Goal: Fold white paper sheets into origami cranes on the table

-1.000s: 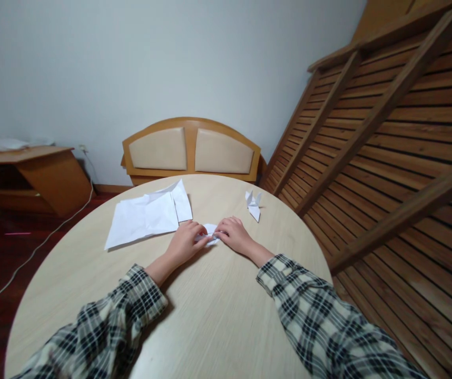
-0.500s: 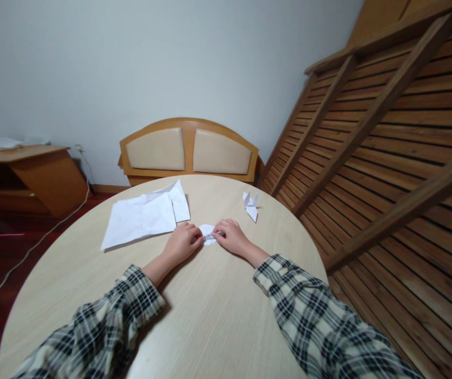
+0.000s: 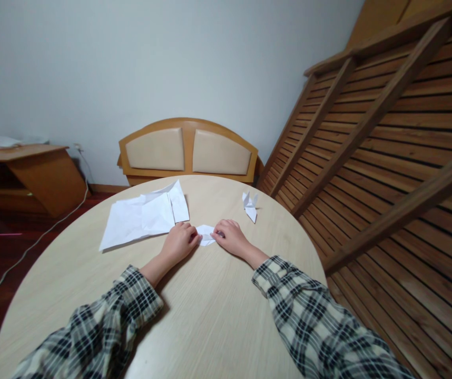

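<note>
A small folded piece of white paper (image 3: pixel 206 235) lies on the round wooden table (image 3: pixel 210 316) between my hands. My left hand (image 3: pixel 182 239) pinches its left edge, fingers curled. At its right edge, the thumb and fingers of my right hand (image 3: pixel 229 237) are closed on the paper. Beyond my right hand stands a folded white paper figure (image 3: pixel 250 206) with pointed tips. Several white sheets (image 3: pixel 139 218) lie overlapping, just beyond and to the left of my left hand.
Behind the table is a wooden headboard (image 3: pixel 188 150) with two beige panels. A slatted wooden frame (image 3: pixel 387 173) leans along the right side. At the left are a wooden desk (image 3: pixel 48 179) and a white cable (image 3: pixel 28 250) on the dark red floor.
My left hand has shifted very slightly left, and the small paper between my hands looks flatter. The other papers have not moved on the table.
</note>
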`<state>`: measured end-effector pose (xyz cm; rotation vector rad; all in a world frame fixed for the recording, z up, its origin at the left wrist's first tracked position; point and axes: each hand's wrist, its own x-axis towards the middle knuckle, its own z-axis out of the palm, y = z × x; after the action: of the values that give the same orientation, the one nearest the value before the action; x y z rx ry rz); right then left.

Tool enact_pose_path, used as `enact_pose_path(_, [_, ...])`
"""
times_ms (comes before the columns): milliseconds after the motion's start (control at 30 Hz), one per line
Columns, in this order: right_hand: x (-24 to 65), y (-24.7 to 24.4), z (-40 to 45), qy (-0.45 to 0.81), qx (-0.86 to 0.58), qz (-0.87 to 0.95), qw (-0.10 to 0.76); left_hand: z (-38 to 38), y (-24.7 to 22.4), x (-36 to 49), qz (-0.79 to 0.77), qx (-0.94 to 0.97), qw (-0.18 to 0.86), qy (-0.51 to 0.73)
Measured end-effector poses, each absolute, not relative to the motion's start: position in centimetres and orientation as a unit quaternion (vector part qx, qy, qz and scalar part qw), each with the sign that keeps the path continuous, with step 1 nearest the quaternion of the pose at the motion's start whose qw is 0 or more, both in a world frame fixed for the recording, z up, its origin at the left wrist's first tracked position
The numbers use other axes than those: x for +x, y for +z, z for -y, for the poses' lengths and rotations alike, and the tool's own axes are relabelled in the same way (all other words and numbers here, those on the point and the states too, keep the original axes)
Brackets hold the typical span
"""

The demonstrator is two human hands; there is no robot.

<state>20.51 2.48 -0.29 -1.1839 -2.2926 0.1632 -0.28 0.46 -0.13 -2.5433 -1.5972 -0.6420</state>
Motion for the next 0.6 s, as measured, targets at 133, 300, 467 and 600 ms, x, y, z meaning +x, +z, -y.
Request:
enact_pose_path(133, [20.57, -0.33, -2.49, 0.052, -0.441, 0.854, 0.272, -0.43, -0.14, -0.26, 0.528, -0.822, 0.037, -0.212])
enact_pose_path(300, [20.49, -0.45, -2.57, 0.047, -0.441, 0.856, 0.266, -0.32, -0.09, -0.24, 0.534, -0.814, 0.019, -0.227])
enact_pose_path(467, [20.37, -0.45, -2.5, 0.044, -0.448, 0.853, 0.263, -0.26, -0.07, -0.31, 0.531, -0.814, -0.002, -0.237])
enact_pose_path(600, [20.38, -0.58, -2.5, 0.051, -0.438, 0.857, 0.267, -0.3, -0.17, -0.29, 0.533, -0.812, -0.004, -0.237])
